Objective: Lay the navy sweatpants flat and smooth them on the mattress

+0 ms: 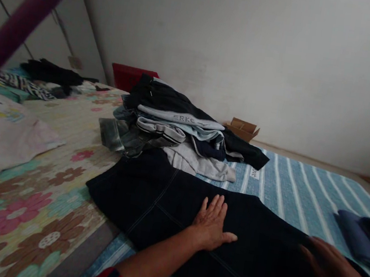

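Dark trousers [176, 201] with pale stitching lie spread across the blue striped cover. My left hand [211, 222] rests flat on them near the middle, palm down, with the thumb stretched to the right. Over the right part of the trousers is my right hand [341, 275], smeared by motion, so its fingers do not show clearly. Whether it touches the cloth I cannot tell. The far edge of the trousers lies against a heap of clothes [181, 118], with a black garment lettered "ERKE" near its top.
Folded dark clothes [363, 239] lie at the right on the striped cover [289, 180]. A floral sheet [61, 185] and a pale pink garment [3, 131] are at the left. An open cardboard box [241, 127] stands by the wall. A purple pole [26, 20] crosses the upper left.
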Demonstrator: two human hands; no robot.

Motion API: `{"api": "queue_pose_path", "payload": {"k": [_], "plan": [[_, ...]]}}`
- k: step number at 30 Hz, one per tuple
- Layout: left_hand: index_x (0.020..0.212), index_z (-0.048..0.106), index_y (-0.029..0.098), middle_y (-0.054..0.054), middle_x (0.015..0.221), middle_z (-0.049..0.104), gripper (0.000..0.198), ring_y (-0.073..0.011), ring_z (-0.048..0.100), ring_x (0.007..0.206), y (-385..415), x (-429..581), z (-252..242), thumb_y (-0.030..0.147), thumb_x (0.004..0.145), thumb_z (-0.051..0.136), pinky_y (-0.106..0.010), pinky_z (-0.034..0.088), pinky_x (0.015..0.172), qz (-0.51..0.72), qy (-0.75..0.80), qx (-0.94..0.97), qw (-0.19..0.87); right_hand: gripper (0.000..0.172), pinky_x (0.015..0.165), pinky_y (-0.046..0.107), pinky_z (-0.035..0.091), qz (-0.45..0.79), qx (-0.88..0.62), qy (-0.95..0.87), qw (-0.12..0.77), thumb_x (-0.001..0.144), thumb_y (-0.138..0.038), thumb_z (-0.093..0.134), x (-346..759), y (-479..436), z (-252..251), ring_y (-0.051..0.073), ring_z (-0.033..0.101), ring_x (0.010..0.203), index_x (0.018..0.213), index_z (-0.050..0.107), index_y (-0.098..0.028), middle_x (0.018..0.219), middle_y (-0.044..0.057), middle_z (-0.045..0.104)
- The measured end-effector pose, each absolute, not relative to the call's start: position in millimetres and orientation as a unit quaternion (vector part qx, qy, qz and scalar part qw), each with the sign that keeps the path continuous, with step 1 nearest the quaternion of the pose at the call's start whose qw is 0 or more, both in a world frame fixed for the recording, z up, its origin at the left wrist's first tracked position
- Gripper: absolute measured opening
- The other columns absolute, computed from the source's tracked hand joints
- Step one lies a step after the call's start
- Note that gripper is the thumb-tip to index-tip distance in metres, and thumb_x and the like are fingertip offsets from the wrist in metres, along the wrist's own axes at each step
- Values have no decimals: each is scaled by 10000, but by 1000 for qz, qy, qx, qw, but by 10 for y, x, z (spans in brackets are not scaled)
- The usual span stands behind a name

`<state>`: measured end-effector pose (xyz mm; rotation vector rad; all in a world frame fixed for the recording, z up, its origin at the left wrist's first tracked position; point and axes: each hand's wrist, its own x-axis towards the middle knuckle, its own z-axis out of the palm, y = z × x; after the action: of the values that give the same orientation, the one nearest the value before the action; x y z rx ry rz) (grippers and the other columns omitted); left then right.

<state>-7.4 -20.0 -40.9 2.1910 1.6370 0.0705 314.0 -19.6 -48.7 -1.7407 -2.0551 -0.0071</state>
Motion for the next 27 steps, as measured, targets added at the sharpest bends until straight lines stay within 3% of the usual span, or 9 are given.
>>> {"api": "queue_pose_path", "payload": {"k": [1,7,10,13,18,27], "plan": [[1451,157,70,-143,1527,-21,934,-249,-116,1394,-192,-68,-393,725,797,285,-509,-35,1111,20,585,785,200,480,799,425,530,10,-612,-762,212,827,-588,397,2903,-193,-414,275,624,976,1115,606,-265,1194,67,603],[1441,205,87,-136,1533,66,823,-237,-26,1407,-226,-233,-171,649,846,289,-469,55,1124,10,582,791,188,448,998,370,401,71,-482,-858,161,886,-368,423,1578,-85,-198,241,445,1235,1262,519,-144,1366,126,455],[1438,216,91,-133,1531,90,787,-236,2,1409,-249,-445,-157,597,850,350,-461,69,1124,-2,611,777,154,588,1062,437,288,67,-473,-872,109,884,-427,450,1305,7,-303,276,254,1347,1369,396,-99,1453,162,310],[1440,215,104,-114,1534,91,788,-237,18,1409,-245,-641,-245,619,853,317,-465,63,1122,-3,630,766,128,704,1088,470,192,74,-496,-863,60,893,-570,366,1242,56,-485,281,157,1375,1408,327,-92,1484,168,224],[1448,202,134,-83,1538,84,784,-226,17,1410,-213,-762,-388,640,855,286,-465,53,1122,5,622,774,119,752,1100,469,125,84,-507,-857,40,891,-637,273,1262,48,-643,271,99,1386,1426,293,-109,1502,155,163],[1441,235,150,-83,1535,114,760,-223,47,1410,-211,-779,-399,626,853,305,-462,75,1122,11,624,775,100,787,1104,464,118,91,-503,-858,47,878,-671,248,1238,54,-626,266,88,1387,1427,289,-109,1500,154,168]]}}
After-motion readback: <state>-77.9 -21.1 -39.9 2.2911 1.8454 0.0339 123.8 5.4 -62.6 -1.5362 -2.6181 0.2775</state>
